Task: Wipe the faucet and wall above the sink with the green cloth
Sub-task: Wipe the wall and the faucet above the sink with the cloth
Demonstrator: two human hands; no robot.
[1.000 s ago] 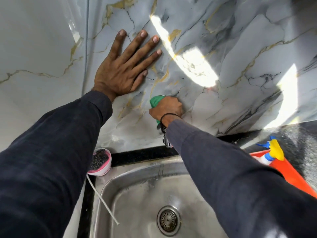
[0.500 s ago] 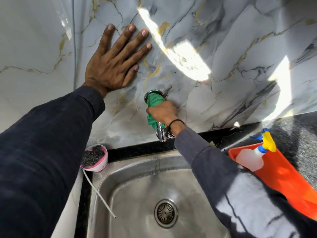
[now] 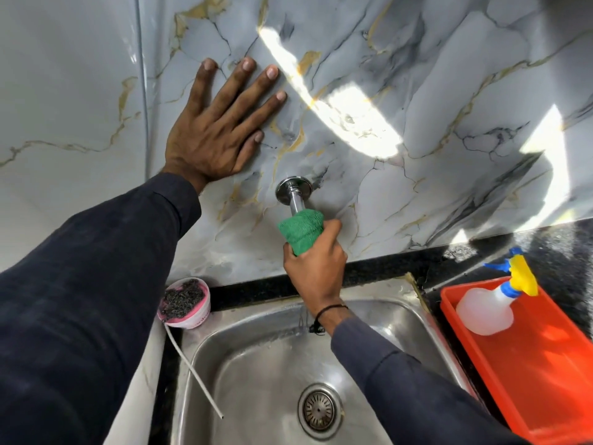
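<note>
Both hands are busy at the wall: the left hand is lying flat and open on the marble-patterned wall, fingers spread, bracing the person, while the right hand is closing round the green cloth, which is wrapped about the faucet. A second ago that cloth was bunched high against the wall where the faucet joins it; half a second ago it was starting down the pipe. Now it is sitting lower, and the chrome flange and a short stretch of bright pipe are showing bare above it. So the hand is drawing the cloth outward along the faucet, away from the wall, and I would judge the root of the faucet wiped and the rest of its length still to do. The spout end is hidden under the fist, so I cannot tell how much remains.

The cloth is lying inside the right fist, below and to the right of the braced left hand, well apart from it, above the steel sink. A spray bottle is lying in the orange tray on the bench.
</note>
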